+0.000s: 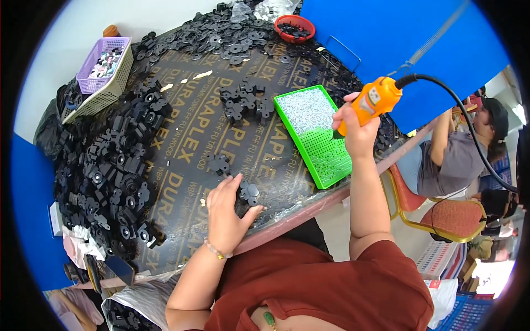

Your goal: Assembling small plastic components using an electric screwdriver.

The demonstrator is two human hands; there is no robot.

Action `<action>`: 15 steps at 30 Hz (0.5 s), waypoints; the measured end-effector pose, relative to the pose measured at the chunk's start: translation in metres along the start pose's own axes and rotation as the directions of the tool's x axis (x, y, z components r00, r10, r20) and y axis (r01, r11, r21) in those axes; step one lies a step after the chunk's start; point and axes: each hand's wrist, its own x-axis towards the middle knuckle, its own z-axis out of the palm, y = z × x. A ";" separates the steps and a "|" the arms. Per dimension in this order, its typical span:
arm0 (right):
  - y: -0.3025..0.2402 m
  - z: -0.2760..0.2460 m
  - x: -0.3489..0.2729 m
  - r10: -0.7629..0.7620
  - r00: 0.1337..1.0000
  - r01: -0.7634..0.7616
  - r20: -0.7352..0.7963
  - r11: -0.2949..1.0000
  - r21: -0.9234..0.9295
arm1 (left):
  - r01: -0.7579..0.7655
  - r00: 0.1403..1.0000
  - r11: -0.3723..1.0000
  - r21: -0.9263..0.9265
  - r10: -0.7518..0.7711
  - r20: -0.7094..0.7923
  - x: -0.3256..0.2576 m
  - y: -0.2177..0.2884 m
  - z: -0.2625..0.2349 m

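In my right hand (pixel 359 129) is an orange electric screwdriver (pixel 376 102), fingers wrapped around its body. Its tip points down over a green tray (pixel 311 167) of small silvery screws (pixel 309 110); the tray's near half shows a perforated surface. My left hand (pixel 225 208) is low over the table, thumb and fingers spread. Between thumb and index finger lies a small black plastic part (pixel 249 193); whether the fingertips touch it is hard to tell. Just beyond the fingertips sits another black plastic part (pixel 220 164). A cluster of similar black parts (pixel 245 102) stands farther away.
Black parts (pixel 116 171) heap along the left, and black discs (pixel 232 38) pile at the back. A red bowl (pixel 294 28) stands there. Purple basket (pixel 87 80) at far left. The screwdriver's cable (pixel 461 105) and spring (pixel 439 36) hang right. Another person (pixel 455 154) sits beyond.
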 end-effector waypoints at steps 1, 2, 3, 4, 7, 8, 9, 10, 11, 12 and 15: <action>0.007 -0.006 -0.001 0.004 1.000 -0.004 0.000 1.000 -0.003 | -0.003 1.000 1.000 0.010 0.003 -0.003 0.000 0.000 0.000; 0.013 -0.012 -0.002 -0.023 1.000 0.024 -0.018 0.998 0.049 | 0.004 1.000 1.000 0.007 -0.004 -0.009 0.000 0.001 0.000; 0.017 -0.014 -0.003 -0.049 0.998 0.053 -0.037 0.993 0.102 | 0.007 1.000 1.000 0.005 -0.006 -0.007 0.000 0.000 0.000; 0.020 -0.015 -0.005 -0.052 0.998 0.056 -0.034 0.992 0.117 | 0.005 1.000 1.000 0.004 -0.005 -0.009 -0.001 -0.001 0.001; 0.024 -0.015 -0.004 -0.059 0.997 0.065 -0.042 0.986 0.154 | 0.005 1.000 1.000 0.006 -0.005 -0.009 -0.001 -0.003 0.001; 0.025 -0.016 -0.004 -0.057 0.998 0.062 -0.042 0.986 0.154 | 0.004 1.000 1.000 0.011 -0.004 -0.009 -0.001 -0.003 0.001; 0.025 -0.017 -0.003 -0.082 0.996 0.085 -0.028 0.990 0.110 | 0.006 1.000 1.000 0.012 -0.006 -0.009 -0.001 -0.003 0.001; 0.025 -0.018 -0.003 -0.107 0.994 0.108 -0.014 0.992 0.067 | 0.001 1.000 1.000 0.020 -0.001 -0.012 0.000 -0.002 0.001; 0.024 -0.019 -0.002 -0.107 0.994 0.107 -0.014 0.992 0.068 | -0.004 1.000 1.000 0.028 0.004 -0.016 0.000 -0.001 0.001; 0.024 -0.018 -0.003 -0.084 0.996 0.086 -0.021 0.992 0.095 | -0.002 1.000 1.000 0.031 0.002 -0.016 0.000 -0.001 0.000; 0.017 -0.018 -0.002 -0.087 0.996 0.089 -0.023 0.987 0.134 | 0.005 1.000 1.000 0.028 -0.005 -0.018 -0.001 -0.002 0.000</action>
